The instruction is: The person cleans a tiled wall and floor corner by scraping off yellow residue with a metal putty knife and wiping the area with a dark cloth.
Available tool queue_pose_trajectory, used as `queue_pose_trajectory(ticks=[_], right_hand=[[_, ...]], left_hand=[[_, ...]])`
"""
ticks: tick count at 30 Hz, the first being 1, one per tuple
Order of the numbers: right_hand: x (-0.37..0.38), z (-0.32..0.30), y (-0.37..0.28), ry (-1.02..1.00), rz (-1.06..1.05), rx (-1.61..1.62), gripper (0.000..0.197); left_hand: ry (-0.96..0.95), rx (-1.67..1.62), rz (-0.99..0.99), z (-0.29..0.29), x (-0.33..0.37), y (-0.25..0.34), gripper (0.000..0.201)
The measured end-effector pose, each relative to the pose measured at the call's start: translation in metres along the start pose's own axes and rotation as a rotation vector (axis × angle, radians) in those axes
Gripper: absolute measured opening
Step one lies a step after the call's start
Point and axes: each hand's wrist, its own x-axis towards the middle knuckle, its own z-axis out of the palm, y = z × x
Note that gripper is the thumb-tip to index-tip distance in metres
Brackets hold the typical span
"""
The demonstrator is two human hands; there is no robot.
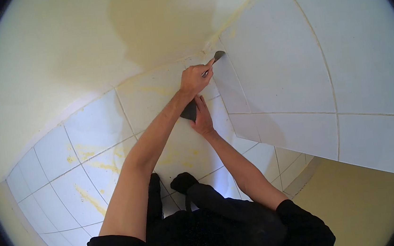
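Observation:
My left hand (195, 79) is closed round the handle of a putty knife, its thumb and finger forward along the handle. The dark blade of the putty knife (219, 55) lies at the white tiles of the right wall, close to the corner and just under the yellowish top edge of the tiling. Below it, my right hand (202, 116) grips a dark grey flat piece (189, 111), partly hidden behind my left wrist; its exact kind cannot be made out. Both arms reach forward, the left forearm passing in front of the tiled surface.
White tiles (95, 123) with yellow smears (90, 199) run along the left. A tiled wall (281, 62) stands at the right. Cream plaster (66, 50) rises above the tiles. My dark shoe (184, 183) is below, and a yellowish floor (351, 198) lies at the lower right.

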Motion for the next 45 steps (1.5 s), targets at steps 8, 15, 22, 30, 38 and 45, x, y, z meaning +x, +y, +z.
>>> queue_pose_trajectory(ticks=[8,15,22,30,38,45], right_hand=[[0.003,-0.004,0.000,0.068,-0.083,-0.001,0.070],[0.003,0.003,0.007,0.013,-0.006,-0.009,0.080],[0.001,0.001,0.004,0.051,-0.047,0.036,0.071],[0.004,0.002,0.008,0.025,-0.020,0.025,0.075],[-0.003,0.001,0.008,0.001,0.028,0.028,0.078],[-0.007,0.002,0.012,-0.026,0.042,0.041,0.074]], left_hand=[[0.021,-0.059,-0.116,-0.001,0.018,0.010,0.033],[0.027,-0.100,-0.078,0.007,0.002,0.007,0.033],[0.043,-0.104,-0.036,0.007,0.001,0.002,0.026],[0.045,-0.046,-0.021,0.014,0.000,-0.004,0.035],[0.019,-0.075,-0.095,0.014,-0.010,0.024,0.036],[-0.025,-0.046,-0.141,0.004,0.000,0.042,0.033]])
